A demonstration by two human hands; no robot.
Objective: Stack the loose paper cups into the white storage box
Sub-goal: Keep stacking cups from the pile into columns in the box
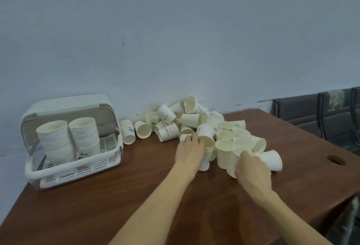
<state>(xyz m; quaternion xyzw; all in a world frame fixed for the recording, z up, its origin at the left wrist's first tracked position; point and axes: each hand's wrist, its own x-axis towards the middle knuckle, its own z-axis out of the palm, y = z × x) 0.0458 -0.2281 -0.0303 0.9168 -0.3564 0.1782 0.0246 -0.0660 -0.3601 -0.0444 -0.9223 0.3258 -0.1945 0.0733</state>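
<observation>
Reaching into the pile, both hands are at work on the loose paper cups (206, 126) heaped against the wall at the back of the counter (120, 196). Left hand (190, 152) has its fingers curled over a tilted cup (206, 136) at the near edge of the heap, with an upright cup (205, 160) just beside its palm. Right hand (253, 168) is wrapped around a short nested stack (233, 159) on the pile's near right side, and a cup on its side (271, 160) lies touching it.

Progress looks partial. Over on the left, the white storage box (76, 165) stands with its lid flipped up, and two tall stacks (68, 137) already sit inside on the slatted tray, with room in front of them. Plenty remains, by my reckoning: dozens of cups lie jumbled, some upright, some tipped, several printed with a smiley and "HELLO". A few strays (128, 131) lie between the box and the heap.

Brown wood-grain counter, a round cable hole (336, 159) near its right edge. Pale blue-grey wall (175, 30) behind, scuffed in spots. Dark chairs (319, 114) line up at far right.
</observation>
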